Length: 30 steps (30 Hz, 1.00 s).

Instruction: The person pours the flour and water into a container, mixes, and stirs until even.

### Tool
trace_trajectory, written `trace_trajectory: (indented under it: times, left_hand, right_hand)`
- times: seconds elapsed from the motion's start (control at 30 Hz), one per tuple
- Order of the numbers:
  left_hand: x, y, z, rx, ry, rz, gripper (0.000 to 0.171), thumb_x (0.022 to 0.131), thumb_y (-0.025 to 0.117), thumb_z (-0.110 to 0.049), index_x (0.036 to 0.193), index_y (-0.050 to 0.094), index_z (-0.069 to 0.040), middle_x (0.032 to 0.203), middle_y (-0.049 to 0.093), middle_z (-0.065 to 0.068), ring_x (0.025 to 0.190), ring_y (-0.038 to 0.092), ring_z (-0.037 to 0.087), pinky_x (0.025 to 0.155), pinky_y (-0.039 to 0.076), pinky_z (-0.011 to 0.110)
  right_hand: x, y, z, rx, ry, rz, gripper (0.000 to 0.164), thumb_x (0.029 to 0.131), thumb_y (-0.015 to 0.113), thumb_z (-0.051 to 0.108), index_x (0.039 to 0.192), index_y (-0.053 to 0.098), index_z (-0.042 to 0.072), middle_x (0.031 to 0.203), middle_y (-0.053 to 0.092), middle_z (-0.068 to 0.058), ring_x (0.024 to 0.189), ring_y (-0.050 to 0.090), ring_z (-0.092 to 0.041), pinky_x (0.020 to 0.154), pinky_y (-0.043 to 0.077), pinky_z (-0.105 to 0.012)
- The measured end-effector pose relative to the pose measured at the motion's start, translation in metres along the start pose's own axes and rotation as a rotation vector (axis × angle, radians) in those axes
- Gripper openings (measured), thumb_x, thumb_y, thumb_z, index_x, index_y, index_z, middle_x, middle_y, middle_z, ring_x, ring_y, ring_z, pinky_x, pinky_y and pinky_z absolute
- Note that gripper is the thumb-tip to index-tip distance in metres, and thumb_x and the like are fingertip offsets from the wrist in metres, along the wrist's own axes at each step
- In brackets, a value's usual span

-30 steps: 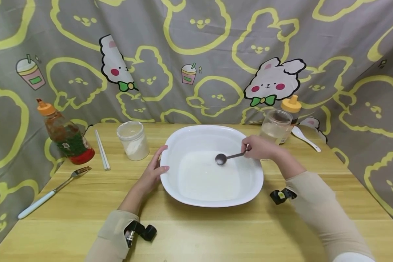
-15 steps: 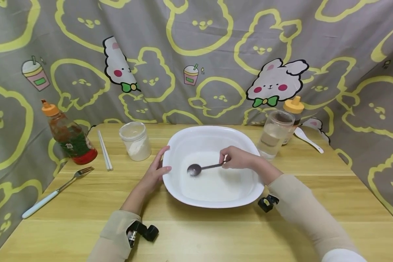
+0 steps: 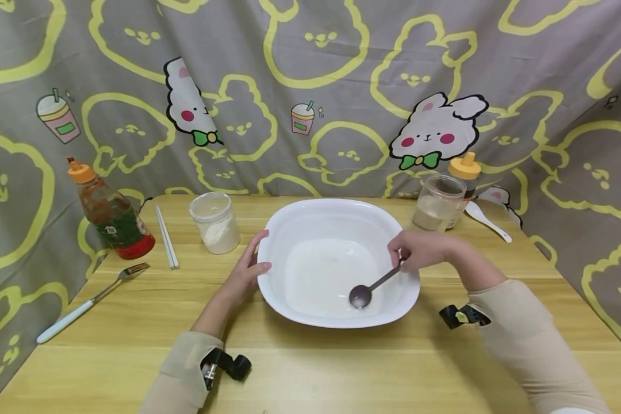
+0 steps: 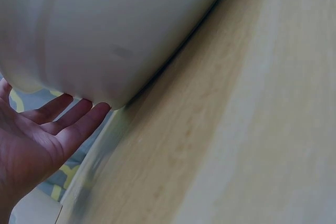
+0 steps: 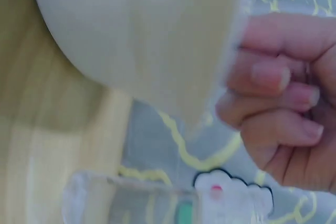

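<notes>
A large white basin [image 3: 336, 208] stands mid-table with a smooth whitish layer on its bottom. At its left side my left hand [image 3: 242, 275] rests against the rim, thumb and index finger spread apart. The left wrist view shows that hand's extended fingers [image 4: 79, 116] touching the outer wall. Over the basin's right rim, my right hand [image 3: 423, 250] pinches the handle end of a dark spoon [image 3: 361, 296]. The round spoon head is down at the front right of the whitish layer. In the right wrist view the hand's fingers [image 5: 278, 124] are curled, the spoon hidden.
To the left stand a jar of white powder [image 3: 218, 230], chopsticks [image 3: 167, 238], a red sauce bottle [image 3: 115, 221] and a fork [image 3: 95, 299]. Behind my right hand are a clear jar [image 3: 433, 210], a yellow-capped bottle [image 3: 464, 167] and a white spoon [image 3: 489, 221]. A patterned curtain [image 3: 321, 98] hangs behind.
My right hand first moved the spoon leftward across the basin, then back to the right and toward the front. My left hand has stayed on the basin's side.
</notes>
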State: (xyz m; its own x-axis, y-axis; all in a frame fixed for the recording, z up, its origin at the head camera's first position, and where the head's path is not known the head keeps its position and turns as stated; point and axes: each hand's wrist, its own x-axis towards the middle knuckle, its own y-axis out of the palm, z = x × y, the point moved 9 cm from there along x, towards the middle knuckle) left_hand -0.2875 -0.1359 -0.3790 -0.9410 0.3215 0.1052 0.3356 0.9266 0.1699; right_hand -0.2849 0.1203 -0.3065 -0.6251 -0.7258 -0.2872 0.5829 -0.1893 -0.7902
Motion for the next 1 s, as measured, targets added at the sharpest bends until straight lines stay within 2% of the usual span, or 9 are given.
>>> trace_trajectory:
  times: [0.1, 0.3, 0.47, 0.57, 0.7, 0.8, 0.87, 1.0]
  left_hand:
    - [0.0, -0.001, 0.001, 0.005, -0.005, -0.002, 0.068, 0.076, 0.047, -0.006, 0.136, 0.017, -0.02, 0.119, 0.031, 0.032, 0.101, 0.041, 0.044, 0.068, 0.048, 0.045]
    - [0.0, 0.001, 0.002, -0.021, 0.005, 0.022, 0.068, 0.077, 0.047, -0.005, 0.136, 0.016, -0.018, 0.117, 0.032, 0.032, 0.099, 0.042, 0.043, 0.065, 0.049, 0.043]
    - [0.0, 0.0, 0.002, -0.013, 0.007, 0.013, 0.068, 0.077, 0.047, -0.005, 0.136, 0.017, -0.018, 0.116, 0.034, 0.031, 0.097, 0.045, 0.04, 0.065, 0.05, 0.042]
    - [0.0, 0.0, 0.001, -0.005, -0.001, 0.009, 0.069, 0.076, 0.048, -0.006, 0.136, 0.017, -0.018, 0.117, 0.032, 0.032, 0.098, 0.044, 0.042, 0.065, 0.049, 0.043]
    - [0.0, 0.0, 0.001, 0.001, -0.012, 0.012, 0.069, 0.077, 0.049, -0.008, 0.136, 0.016, -0.02, 0.12, 0.031, 0.032, 0.1, 0.041, 0.045, 0.065, 0.049, 0.044]
    - [0.0, 0.0, 0.001, -0.002, -0.011, 0.013, 0.069, 0.077, 0.049, -0.008, 0.136, 0.016, -0.02, 0.121, 0.03, 0.032, 0.101, 0.041, 0.045, 0.065, 0.05, 0.043]
    - [0.0, 0.0, 0.0, -0.007, -0.008, 0.016, 0.069, 0.077, 0.048, -0.007, 0.136, 0.016, -0.02, 0.122, 0.03, 0.032, 0.101, 0.041, 0.044, 0.065, 0.05, 0.042]
    - [0.001, 0.001, 0.0, -0.016, -0.004, 0.015, 0.069, 0.077, 0.048, -0.007, 0.137, 0.015, -0.02, 0.121, 0.03, 0.033, 0.102, 0.04, 0.044, 0.065, 0.05, 0.042]
  right_hand:
    - [-0.004, -0.013, -0.01, -0.046, 0.037, -0.063, 0.019, 0.067, 0.05, -0.011, 0.07, 0.055, 0.008, 0.059, 0.047, 0.002, 0.053, 0.039, -0.01, 0.048, 0.033, -0.022]
    - [0.004, -0.027, -0.028, -0.083, 0.071, -0.199, 0.016, 0.066, 0.05, -0.009, 0.069, 0.056, 0.006, 0.059, 0.049, 0.001, 0.052, 0.04, -0.012, 0.047, 0.035, -0.023]
    - [0.022, -0.033, -0.037, -0.094, 0.134, -0.302, 0.008, 0.069, 0.055, -0.003, 0.073, 0.058, 0.004, 0.063, 0.052, 0.0, 0.056, 0.044, -0.014, 0.049, 0.038, -0.025]
    - [0.039, -0.028, -0.035, -0.02, 0.126, -0.325, 0.005, 0.072, 0.057, -0.001, 0.076, 0.057, 0.002, 0.063, 0.053, -0.002, 0.054, 0.045, -0.014, 0.048, 0.039, -0.025]
    - [0.062, -0.012, -0.024, 0.136, 0.058, -0.289, 0.005, 0.074, 0.056, -0.003, 0.08, 0.056, -0.003, 0.056, 0.051, -0.004, 0.048, 0.045, -0.014, 0.045, 0.037, -0.023]
    - [0.074, 0.007, -0.015, 0.249, 0.026, -0.212, 0.008, 0.077, 0.056, -0.001, 0.084, 0.056, -0.005, 0.051, 0.049, -0.004, 0.045, 0.041, -0.013, 0.043, 0.032, -0.021]
    - [0.077, 0.019, -0.009, 0.313, 0.005, -0.154, 0.01, 0.078, 0.056, 0.0, 0.085, 0.056, -0.005, 0.049, 0.048, -0.003, 0.044, 0.038, -0.013, 0.041, 0.03, -0.021]
    - [0.074, 0.037, 0.006, 0.348, -0.063, -0.045, 0.006, 0.077, 0.058, 0.0, 0.083, 0.058, -0.002, 0.048, 0.047, -0.003, 0.042, 0.036, -0.011, 0.04, 0.028, -0.021]
